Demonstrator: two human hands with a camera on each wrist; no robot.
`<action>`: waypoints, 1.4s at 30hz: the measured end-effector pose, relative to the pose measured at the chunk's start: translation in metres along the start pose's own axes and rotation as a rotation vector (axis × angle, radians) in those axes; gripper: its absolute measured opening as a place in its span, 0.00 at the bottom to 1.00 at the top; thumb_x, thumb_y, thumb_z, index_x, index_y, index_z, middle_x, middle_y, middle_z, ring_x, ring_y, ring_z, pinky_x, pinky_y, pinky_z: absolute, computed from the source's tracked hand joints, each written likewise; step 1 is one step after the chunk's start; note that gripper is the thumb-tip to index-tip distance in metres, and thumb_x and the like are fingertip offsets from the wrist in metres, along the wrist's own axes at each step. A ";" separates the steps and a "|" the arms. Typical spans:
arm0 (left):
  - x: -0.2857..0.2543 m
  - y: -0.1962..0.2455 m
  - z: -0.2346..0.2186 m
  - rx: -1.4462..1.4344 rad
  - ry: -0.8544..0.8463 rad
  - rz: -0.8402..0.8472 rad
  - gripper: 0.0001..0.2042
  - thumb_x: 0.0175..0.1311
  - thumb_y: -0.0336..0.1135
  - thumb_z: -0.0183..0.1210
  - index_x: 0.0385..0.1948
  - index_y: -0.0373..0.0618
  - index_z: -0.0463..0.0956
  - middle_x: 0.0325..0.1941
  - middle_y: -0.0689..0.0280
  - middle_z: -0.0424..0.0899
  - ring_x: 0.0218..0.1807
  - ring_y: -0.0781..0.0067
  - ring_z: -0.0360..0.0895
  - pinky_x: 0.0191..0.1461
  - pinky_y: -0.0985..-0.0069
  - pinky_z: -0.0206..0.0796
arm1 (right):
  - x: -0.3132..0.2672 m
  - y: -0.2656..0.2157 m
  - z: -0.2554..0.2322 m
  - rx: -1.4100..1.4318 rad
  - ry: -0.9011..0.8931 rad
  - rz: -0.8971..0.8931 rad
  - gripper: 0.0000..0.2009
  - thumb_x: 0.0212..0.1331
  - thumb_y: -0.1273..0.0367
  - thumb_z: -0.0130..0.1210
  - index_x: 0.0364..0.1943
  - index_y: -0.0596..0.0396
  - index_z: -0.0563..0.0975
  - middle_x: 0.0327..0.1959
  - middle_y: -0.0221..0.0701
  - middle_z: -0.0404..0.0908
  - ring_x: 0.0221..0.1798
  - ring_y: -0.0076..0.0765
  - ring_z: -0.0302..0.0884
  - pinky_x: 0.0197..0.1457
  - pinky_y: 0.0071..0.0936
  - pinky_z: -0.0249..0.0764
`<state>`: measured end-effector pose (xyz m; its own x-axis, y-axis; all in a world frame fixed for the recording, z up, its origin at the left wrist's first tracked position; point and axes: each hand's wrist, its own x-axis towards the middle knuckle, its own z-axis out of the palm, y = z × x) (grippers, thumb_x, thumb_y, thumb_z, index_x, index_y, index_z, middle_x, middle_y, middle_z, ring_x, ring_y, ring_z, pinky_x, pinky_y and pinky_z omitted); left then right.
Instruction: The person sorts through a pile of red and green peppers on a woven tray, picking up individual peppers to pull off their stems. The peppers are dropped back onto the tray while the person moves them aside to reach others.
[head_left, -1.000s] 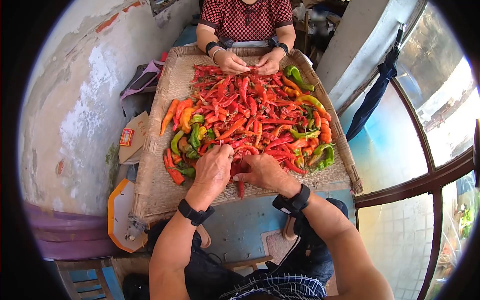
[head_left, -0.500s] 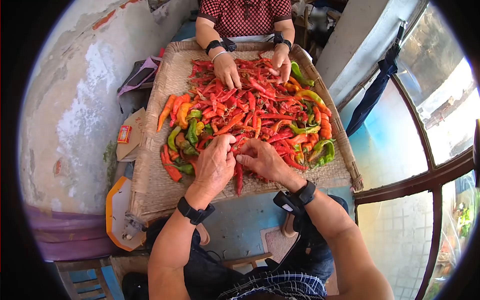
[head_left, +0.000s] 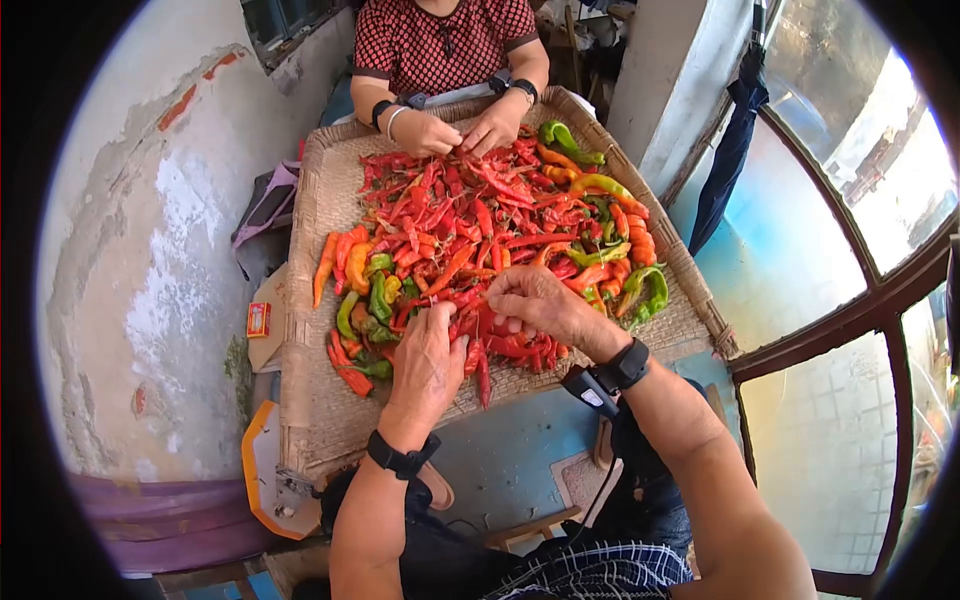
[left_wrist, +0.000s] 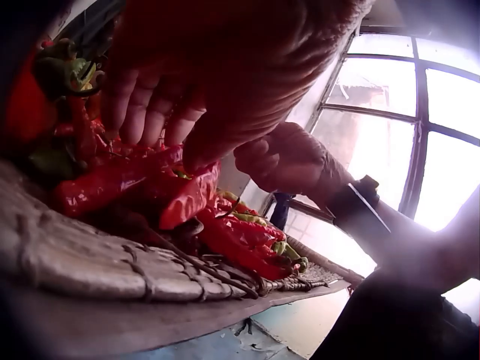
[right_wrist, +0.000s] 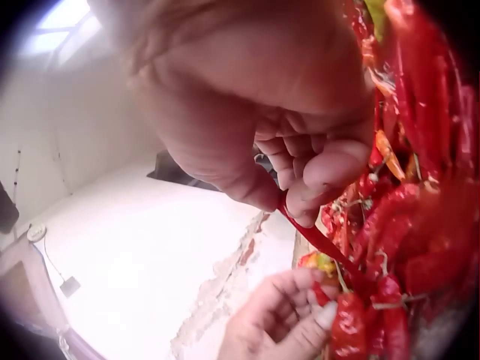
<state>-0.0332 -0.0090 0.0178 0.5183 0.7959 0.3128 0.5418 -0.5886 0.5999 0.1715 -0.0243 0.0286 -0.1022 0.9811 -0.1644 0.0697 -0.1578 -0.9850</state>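
A heap of red chili peppers [head_left: 480, 215], with orange and green ones along its sides, covers a woven tray [head_left: 303, 400]. At the near edge of the heap, my left hand [head_left: 425, 362] pinches a red chili pepper between thumb and fingers; the right wrist view shows a bit of red [right_wrist: 323, 294] at those fingertips. My right hand [head_left: 555, 305] is to its right and slightly higher. In the right wrist view, its thumb and index finger pinch the tip of a slim red chili [right_wrist: 321, 240] slanting down toward the pile.
Across the tray, another person's hands [head_left: 425, 132] meet over the far peppers. A wall [head_left: 180, 300] stands at left, framed windows [head_left: 800, 270] at right. A folded umbrella [head_left: 730, 150] hangs by the pillar. An orange-rimmed box [head_left: 262, 480] sits below the tray's left corner.
My hands have moved apart, the right one rightward from beside the left. The other person's hands have come together over the far peppers. The head view has shifted slightly.
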 end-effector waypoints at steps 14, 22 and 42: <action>0.009 0.009 0.002 0.265 -0.066 0.071 0.06 0.57 0.26 0.56 0.34 0.40 0.69 0.33 0.53 0.76 0.39 0.48 0.75 0.40 0.59 0.68 | 0.037 0.010 -0.023 0.364 0.354 -0.109 0.13 0.63 0.66 0.56 0.47 0.57 0.75 0.26 0.29 0.79 0.24 0.22 0.74 0.28 0.23 0.73; 0.015 0.008 0.003 0.168 0.008 0.032 0.10 0.58 0.25 0.56 0.39 0.39 0.67 0.34 0.49 0.79 0.37 0.45 0.77 0.38 0.58 0.70 | 0.008 0.022 0.018 -1.059 0.162 -0.267 0.17 0.51 0.64 0.62 0.44 0.52 0.76 0.38 0.40 0.76 0.43 0.50 0.78 0.40 0.42 0.76; 0.023 -0.004 0.000 -0.469 0.107 -0.154 0.09 0.66 0.36 0.57 0.38 0.40 0.74 0.26 0.73 0.73 0.28 0.87 0.68 0.31 0.84 0.64 | -0.004 -0.011 -0.009 -0.384 -0.519 -0.075 0.08 0.63 0.66 0.56 0.30 0.55 0.78 0.19 0.19 0.74 0.23 0.14 0.69 0.22 0.18 0.64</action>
<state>-0.0236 0.0114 0.0224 0.3712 0.8932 0.2536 0.2381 -0.3556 0.9038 0.1804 -0.0254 0.0409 -0.5800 0.7910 -0.1947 0.3834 0.0542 -0.9220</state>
